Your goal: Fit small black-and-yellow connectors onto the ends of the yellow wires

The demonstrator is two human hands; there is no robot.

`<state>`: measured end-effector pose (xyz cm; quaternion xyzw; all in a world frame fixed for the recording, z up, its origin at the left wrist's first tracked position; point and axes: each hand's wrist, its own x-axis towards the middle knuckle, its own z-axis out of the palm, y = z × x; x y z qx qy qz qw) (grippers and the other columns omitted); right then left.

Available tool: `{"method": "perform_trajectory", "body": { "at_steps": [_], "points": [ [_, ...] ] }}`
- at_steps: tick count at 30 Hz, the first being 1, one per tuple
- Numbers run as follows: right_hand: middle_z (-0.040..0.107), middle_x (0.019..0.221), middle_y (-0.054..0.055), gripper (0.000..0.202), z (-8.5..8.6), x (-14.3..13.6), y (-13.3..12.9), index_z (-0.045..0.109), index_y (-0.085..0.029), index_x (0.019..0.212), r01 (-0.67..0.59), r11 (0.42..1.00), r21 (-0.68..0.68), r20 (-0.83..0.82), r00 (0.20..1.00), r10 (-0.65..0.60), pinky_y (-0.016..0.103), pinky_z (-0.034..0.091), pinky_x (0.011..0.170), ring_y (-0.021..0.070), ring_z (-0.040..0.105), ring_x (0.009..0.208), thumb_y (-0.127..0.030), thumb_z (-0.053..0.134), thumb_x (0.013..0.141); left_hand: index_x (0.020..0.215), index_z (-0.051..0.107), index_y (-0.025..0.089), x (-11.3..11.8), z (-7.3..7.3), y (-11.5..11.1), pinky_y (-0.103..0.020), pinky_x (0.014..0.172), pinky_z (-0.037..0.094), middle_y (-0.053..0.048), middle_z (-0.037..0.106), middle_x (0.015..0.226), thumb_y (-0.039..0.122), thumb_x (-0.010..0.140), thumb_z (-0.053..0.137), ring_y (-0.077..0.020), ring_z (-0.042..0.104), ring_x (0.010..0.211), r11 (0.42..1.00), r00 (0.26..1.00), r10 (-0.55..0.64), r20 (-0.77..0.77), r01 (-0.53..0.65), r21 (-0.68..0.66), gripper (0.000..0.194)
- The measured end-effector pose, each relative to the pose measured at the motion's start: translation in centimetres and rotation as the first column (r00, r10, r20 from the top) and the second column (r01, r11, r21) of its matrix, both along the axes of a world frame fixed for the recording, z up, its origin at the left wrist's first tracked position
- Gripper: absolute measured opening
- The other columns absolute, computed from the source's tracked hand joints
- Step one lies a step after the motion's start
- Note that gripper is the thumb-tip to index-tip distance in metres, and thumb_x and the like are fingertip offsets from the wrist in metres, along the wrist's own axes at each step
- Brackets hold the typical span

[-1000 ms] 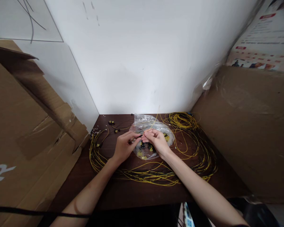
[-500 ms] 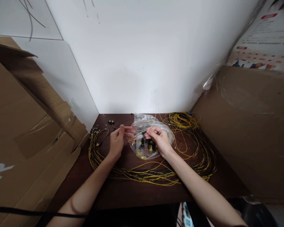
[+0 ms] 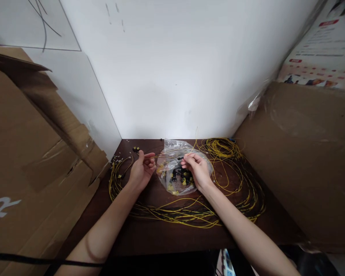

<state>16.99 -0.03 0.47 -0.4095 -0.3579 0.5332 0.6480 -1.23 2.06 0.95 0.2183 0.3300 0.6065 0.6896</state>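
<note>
At the near left, a black cable (image 3: pixel 31 259) runs in from the edge of the view to the left forearm. Beyond it comes the front of a dark brown tabletop (image 3: pixel 166 241). A loose bundle of yellow and black wires (image 3: pixel 175 214) lies across this part and curves up both sides in a wide ring, passing beneath the forearms.

Inside the ring, the two hands are apart above the table. The left hand (image 3: pixel 140 172) has its thumb raised and its fingers loosely curled; a thin wire runs near its fingertips, but I cannot tell whether they grip it. The right hand (image 3: pixel 199 170) pinches a small black connector (image 3: pixel 180 158) between thumb and fingers, over a clear plastic bag (image 3: pixel 172 144). The bag lies between the hands, with black and yellow connectors (image 3: pixel 184 181) in it. A yellow wire (image 3: pixel 195 143) rises just behind the right hand.

Farther back on the left, small white bits (image 3: pixel 116 158) lie scattered, and a few loose black and yellow pieces (image 3: pixel 136 149) sit beyond the left hand. At the back right is a coil of yellow wire (image 3: pixel 221 147). Cardboard (image 3: pixel 46 153) flanks the table on the left, and a cardboard box (image 3: pixel 313 165) on the right, below a printed sheet (image 3: pixel 313 50). A white wall (image 3: pixel 172 76) closes the back.
</note>
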Motion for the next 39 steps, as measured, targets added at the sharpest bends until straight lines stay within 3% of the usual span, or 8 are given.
{"method": "perform_trajectory", "body": {
  "at_steps": [3,6,21,25,30,34,39],
  "points": [
    [0.060,0.066,-0.002,0.016,0.04,0.03,0.03,0.060,-0.016,0.066,0.005,1.000,-0.006,-0.008,1.000,-0.005,0.021,0.046,0.056,0.0092,0.056,0.058,-0.027,0.071,0.061,0.076,0.065,0.006,-0.25,-0.12,0.28,-0.013,0.042,0.036,-0.001,0.055,0.056,0.022,0.074,0.065,-0.0033,0.047,0.046,0.999,0.999,0.029,0.035,-0.031,0.044,0.015],
    [0.060,0.066,-0.002,0.017,0.14,0.14,0.03,0.060,-0.016,0.066,0.004,1.000,-0.011,-0.011,1.000,-0.004,0.021,0.046,0.056,0.0093,0.056,0.059,-0.027,0.072,0.061,0.076,0.065,0.007,-0.48,-0.29,0.50,-0.012,0.043,0.038,-0.001,0.057,0.059,0.012,0.067,0.070,-0.0036,0.049,0.048,0.993,0.996,0.091,0.021,-0.092,0.068,0.011],
    [0.061,0.065,-0.001,0.016,0.25,0.23,-0.03,0.063,-0.017,0.067,0.022,1.000,-0.001,-0.016,1.000,-0.022,0.021,0.045,0.054,0.0103,0.056,0.059,-0.026,0.073,0.059,0.073,0.068,0.010,-0.86,-0.31,0.73,-0.015,0.055,0.049,-0.002,0.064,0.066,0.011,0.067,0.068,-0.0062,0.058,0.058,0.958,0.957,0.285,-0.049,-0.283,0.043,0.006],
    [0.062,0.065,-0.001,0.017,-0.01,0.39,0.12,0.064,-0.017,0.068,-0.002,0.999,-0.049,-0.071,0.997,-0.001,0.020,0.046,0.055,0.0100,0.058,0.061,-0.025,0.074,0.059,0.072,0.068,0.010,-0.85,-0.27,0.71,-0.017,0.057,0.050,-0.002,0.065,0.069,0.008,0.069,0.066,-0.0065,0.059,0.059,0.947,0.946,0.319,-0.065,-0.315,0.058,0.004],
    [0.063,0.067,-0.003,0.016,-0.11,0.57,0.25,0.062,-0.016,0.064,-0.070,0.988,-0.134,-0.248,0.968,0.035,0.019,0.050,0.061,0.0097,0.062,0.067,-0.020,0.076,0.057,0.070,0.065,0.011,-0.59,-0.19,0.50,-0.024,0.069,0.053,-0.003,0.068,0.075,0.008,0.075,0.060,-0.0098,0.063,0.067,0.962,0.965,0.261,-0.006,-0.259,0.084,0.007],
    [0.066,0.069,-0.002,0.015,0.01,0.47,0.23,0.061,-0.015,0.061,-0.081,0.988,-0.134,-0.289,0.957,0.040,0.019,0.051,0.065,0.0109,0.065,0.072,-0.017,0.076,0.057,0.069,0.061,0.012,-0.45,-0.04,0.42,-0.030,0.079,0.052,-0.005,0.070,0.078,0.010,0.082,0.052,-0.0132,0.065,0.076,0.980,0.981,0.179,0.080,-0.185,0.072,0.016],
    [0.067,0.067,-0.001,0.014,0.07,0.41,0.21,0.063,-0.015,0.063,-0.111,0.984,-0.139,-0.311,0.948,0.063,0.019,0.052,0.065,0.0108,0.065,0.070,-0.016,0.076,0.057,0.070,0.060,0.013,-0.59,0.25,0.35,-0.028,0.071,0.053,-0.001,0.066,0.067,0.009,0.085,0.046,-0.0127,0.065,0.070,0.990,0.978,0.138,0.153,-0.141,0.006,0.021]
  ]
}}
